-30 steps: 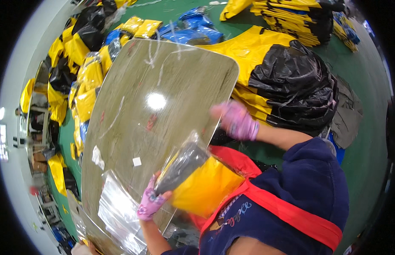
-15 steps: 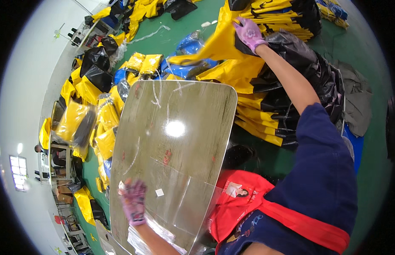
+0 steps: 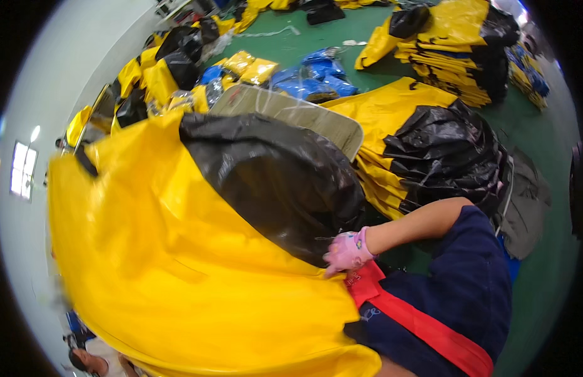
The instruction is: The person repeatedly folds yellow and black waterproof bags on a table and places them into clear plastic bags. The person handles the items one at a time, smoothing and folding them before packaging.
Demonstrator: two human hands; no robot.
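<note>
A large yellow and black bag-like sheet of coated fabric [image 3: 172,251] spreads in front of me and covers most of the table [image 3: 338,129]. My right hand [image 3: 348,252], in a pink patterned glove, is closed on its near edge, where the yellow meets the black panel. The sheet hides my left hand; only a bit of bare arm shows at the lower edge. Just beyond my right arm lies a heap of similar yellow and black pieces [image 3: 445,141].
Farther back stands a folded stack of yellow and black pieces [image 3: 451,53]. Blue wrapped bundles [image 3: 316,75] and yellow wrapped packs [image 3: 257,70] lie on the green floor beyond the table. A grey cloth [image 3: 523,207] lies at the right. Another person [image 3: 100,361] appears at the lower left.
My right hand has come back from the far pile toward my body, bringing the yellow and black sheet over the table. My left hand, visible above the table before, is now hidden.
</note>
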